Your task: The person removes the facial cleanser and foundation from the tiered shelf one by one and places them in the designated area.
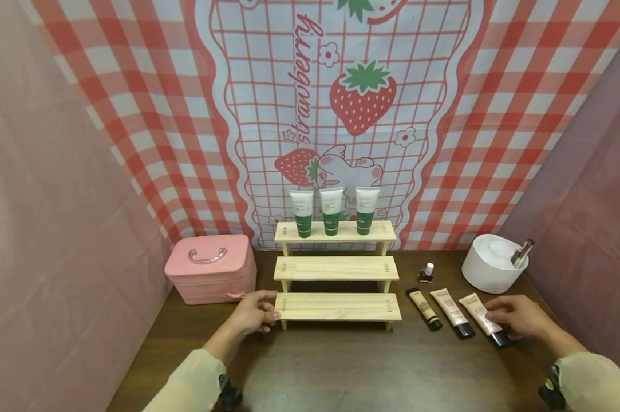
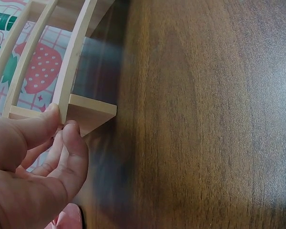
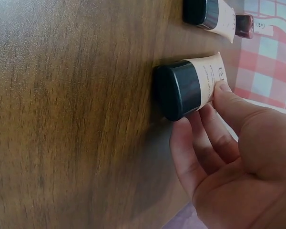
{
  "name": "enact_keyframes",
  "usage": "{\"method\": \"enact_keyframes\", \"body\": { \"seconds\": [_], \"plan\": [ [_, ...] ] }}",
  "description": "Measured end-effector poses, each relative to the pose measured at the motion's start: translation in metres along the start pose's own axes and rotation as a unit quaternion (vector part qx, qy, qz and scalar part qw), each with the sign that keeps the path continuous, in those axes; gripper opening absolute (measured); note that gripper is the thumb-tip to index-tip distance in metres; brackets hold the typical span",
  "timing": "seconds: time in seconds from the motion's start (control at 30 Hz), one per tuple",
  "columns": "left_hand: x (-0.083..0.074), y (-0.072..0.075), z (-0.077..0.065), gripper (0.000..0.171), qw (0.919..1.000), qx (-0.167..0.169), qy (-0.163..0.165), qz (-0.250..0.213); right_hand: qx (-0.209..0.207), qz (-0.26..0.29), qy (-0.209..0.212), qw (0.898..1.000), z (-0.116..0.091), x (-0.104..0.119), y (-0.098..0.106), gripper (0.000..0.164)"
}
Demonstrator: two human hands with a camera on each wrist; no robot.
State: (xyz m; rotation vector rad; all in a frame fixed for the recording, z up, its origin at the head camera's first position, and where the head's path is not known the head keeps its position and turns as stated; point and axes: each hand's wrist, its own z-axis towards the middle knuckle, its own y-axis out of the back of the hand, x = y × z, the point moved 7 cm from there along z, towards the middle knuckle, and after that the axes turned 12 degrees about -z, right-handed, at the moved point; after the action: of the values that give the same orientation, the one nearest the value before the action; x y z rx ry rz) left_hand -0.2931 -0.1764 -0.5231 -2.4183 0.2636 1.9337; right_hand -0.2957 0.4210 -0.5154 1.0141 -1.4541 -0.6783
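Observation:
A three-step wooden display rack point(image 1: 338, 307) stands mid-table. My left hand point(image 1: 252, 313) pinches the left end of its lowest step, thumb above and fingertips at the underside, as the left wrist view shows. On the right, my right hand point(image 1: 522, 318) holds a beige BB cream tube point(image 1: 477, 311) by its side. Its thumb lies on the tube's face, the fingers along the edge near the black cap point(image 3: 178, 90). A second BB cream tube point(image 1: 451, 312) and a slimmer yellowish tube point(image 1: 423, 308) with a black cap lie to its left.
Three green-and-white tubes point(image 1: 331, 212) stand on the top step. A pink case point(image 1: 212, 269) sits left of the rack. Behind the beige tubes are a small dark bottle point(image 1: 426, 274) with a white cap and a white round container point(image 1: 487, 269). Cloth walls enclose the table.

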Motion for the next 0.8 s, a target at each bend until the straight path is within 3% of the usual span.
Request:
{"method": "enact_keyframes", "body": {
  "seconds": [0.3, 0.43, 0.6, 0.8],
  "plan": [
    [0.0, 0.0, 0.0, 0.06, 1.0, -0.002, 0.009, -0.001, -0.003, -0.006, -0.011, 1.0, 0.005, -0.007, 0.001, 0.033],
    [0.0, 0.0, 0.0, 0.06, 1.0, -0.004, 0.009, 0.0, -0.024, -0.022, 0.006, 0.999, 0.006, 0.003, 0.012, 0.032],
    [-0.001, 0.0, -0.001, 0.061, 1.0, -0.002, 0.0, 0.002, -0.078, -0.045, 0.059, 0.994, 0.011, 0.047, 0.042, 0.033],
    [-0.002, -0.001, -0.001, 0.06, 1.0, -0.006, 0.005, 0.002, -0.077, 0.003, 0.092, 0.993, 0.03, 0.128, 0.077, 0.045]
  ]
}}
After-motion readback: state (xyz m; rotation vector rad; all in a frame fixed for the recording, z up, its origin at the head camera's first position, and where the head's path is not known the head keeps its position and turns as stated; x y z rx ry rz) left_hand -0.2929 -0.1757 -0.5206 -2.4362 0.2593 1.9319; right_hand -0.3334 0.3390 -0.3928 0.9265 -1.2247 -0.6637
